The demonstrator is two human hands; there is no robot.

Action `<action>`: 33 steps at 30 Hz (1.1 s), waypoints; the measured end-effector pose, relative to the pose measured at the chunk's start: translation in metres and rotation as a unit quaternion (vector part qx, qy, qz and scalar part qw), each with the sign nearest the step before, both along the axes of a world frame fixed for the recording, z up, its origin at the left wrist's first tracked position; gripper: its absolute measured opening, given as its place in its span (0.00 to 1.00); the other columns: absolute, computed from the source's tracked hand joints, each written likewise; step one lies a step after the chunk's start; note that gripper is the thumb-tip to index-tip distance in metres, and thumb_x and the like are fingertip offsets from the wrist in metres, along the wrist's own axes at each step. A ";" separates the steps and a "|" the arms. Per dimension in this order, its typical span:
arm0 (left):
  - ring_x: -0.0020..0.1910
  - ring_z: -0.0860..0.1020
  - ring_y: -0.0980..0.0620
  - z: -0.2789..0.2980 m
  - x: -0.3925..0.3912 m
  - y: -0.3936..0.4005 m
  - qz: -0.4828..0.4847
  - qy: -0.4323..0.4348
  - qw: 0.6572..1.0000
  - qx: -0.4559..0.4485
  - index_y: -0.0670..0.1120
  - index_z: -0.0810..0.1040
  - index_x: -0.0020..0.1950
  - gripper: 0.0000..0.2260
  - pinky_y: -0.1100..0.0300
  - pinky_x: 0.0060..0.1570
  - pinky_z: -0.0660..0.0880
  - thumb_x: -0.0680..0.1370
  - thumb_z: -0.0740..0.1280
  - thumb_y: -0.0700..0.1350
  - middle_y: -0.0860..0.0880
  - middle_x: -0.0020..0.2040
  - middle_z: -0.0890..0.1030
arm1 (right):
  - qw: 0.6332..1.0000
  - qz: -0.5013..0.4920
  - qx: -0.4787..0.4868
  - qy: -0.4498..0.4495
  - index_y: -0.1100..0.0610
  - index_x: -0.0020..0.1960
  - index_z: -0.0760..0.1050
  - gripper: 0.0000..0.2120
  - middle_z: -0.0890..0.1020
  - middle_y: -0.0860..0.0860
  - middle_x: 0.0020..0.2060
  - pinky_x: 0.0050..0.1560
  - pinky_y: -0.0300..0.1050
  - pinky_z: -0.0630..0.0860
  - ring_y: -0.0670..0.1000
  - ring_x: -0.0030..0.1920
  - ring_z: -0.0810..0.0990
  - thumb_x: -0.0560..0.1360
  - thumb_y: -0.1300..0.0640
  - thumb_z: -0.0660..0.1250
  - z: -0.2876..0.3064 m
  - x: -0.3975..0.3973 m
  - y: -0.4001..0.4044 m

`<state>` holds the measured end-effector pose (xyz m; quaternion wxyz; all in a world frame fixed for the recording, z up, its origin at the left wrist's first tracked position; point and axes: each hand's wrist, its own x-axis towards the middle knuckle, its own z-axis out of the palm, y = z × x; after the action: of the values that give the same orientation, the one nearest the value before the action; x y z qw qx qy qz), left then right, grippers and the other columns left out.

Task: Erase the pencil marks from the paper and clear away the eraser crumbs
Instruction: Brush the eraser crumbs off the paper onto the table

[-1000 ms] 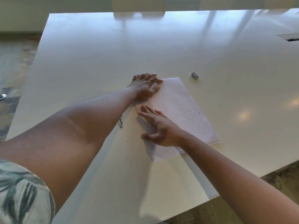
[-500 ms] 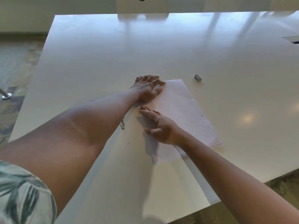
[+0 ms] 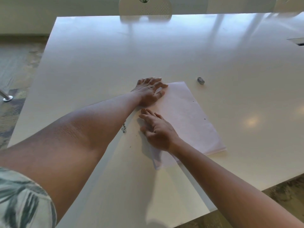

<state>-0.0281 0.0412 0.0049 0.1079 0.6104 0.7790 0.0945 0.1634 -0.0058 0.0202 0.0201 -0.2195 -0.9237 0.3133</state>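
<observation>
smooth white paper sheet point(image 3: 185, 116) | left hand point(image 3: 148, 92) flat on far corner — right hand point(image 3: 158, 129) flat on left edge, holding nothing | dark eraser crumbs point(image 3: 123, 128) just left | small grey eraser point(image 3: 200, 80) apart

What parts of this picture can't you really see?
- Head view: any pencil marks on the white sheet of paper are too faint to tell.
- The paper's left edge is hidden under the left hand and right hand.
- The dark eraser crumbs on the white table are too small to count.
- The small grey eraser is too small for detail.
</observation>
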 end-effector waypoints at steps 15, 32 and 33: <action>0.81 0.53 0.51 -0.006 -0.005 0.002 0.000 -0.007 1.000 0.019 0.61 0.65 0.78 0.20 0.49 0.77 0.46 0.86 0.52 0.59 0.53 0.82 0.58 | 0.994 -0.102 0.012 0.044 0.56 0.73 0.69 0.24 0.64 0.53 0.77 0.78 0.43 0.52 0.50 0.78 0.59 0.82 0.44 0.55 -0.009 -0.010 -0.022; 0.81 0.54 0.51 -0.006 -0.003 0.005 0.010 -0.005 1.000 0.016 0.62 0.66 0.78 0.19 0.50 0.77 0.47 0.86 0.53 0.58 0.53 0.82 0.59 | 0.975 -0.130 -0.122 0.130 0.56 0.73 0.71 0.20 0.72 0.51 0.72 0.75 0.42 0.60 0.49 0.73 0.67 0.82 0.54 0.59 0.004 -0.006 -0.013; 0.81 0.54 0.51 -0.005 -0.004 0.005 0.011 -0.004 1.000 0.013 0.62 0.66 0.78 0.19 0.51 0.77 0.47 0.86 0.53 0.58 0.53 0.82 0.59 | 0.966 -0.127 -0.147 0.169 0.56 0.71 0.73 0.18 0.74 0.51 0.71 0.75 0.42 0.62 0.47 0.73 0.69 0.82 0.55 0.60 0.006 -0.007 -0.018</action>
<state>-0.0318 0.0464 -0.0002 0.1021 0.6030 0.7838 0.1076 0.1565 -0.0237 0.0260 0.1838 -0.2797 -0.8152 0.4727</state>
